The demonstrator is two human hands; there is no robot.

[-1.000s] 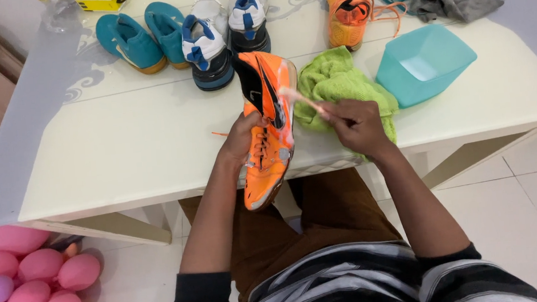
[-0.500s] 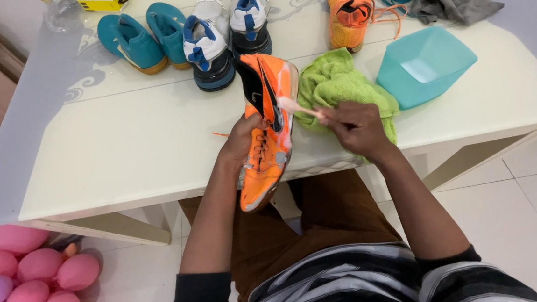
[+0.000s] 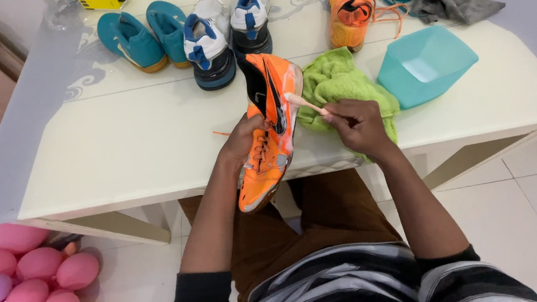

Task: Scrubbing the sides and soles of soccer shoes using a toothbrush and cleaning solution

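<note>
Gripping orange shoe (image 3: 266, 138), right fingers (image 3: 336, 115) pinching toothbrush (image 3: 303, 102)

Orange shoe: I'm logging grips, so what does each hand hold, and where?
Left hand grips the shoe at its laces; right hand holds the brush handle.

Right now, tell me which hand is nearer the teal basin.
Right. The right hand, holding a small brush, sits just left of the teal basin, over the green cloth. The left hand grips the orange shoe, farther left.
</note>
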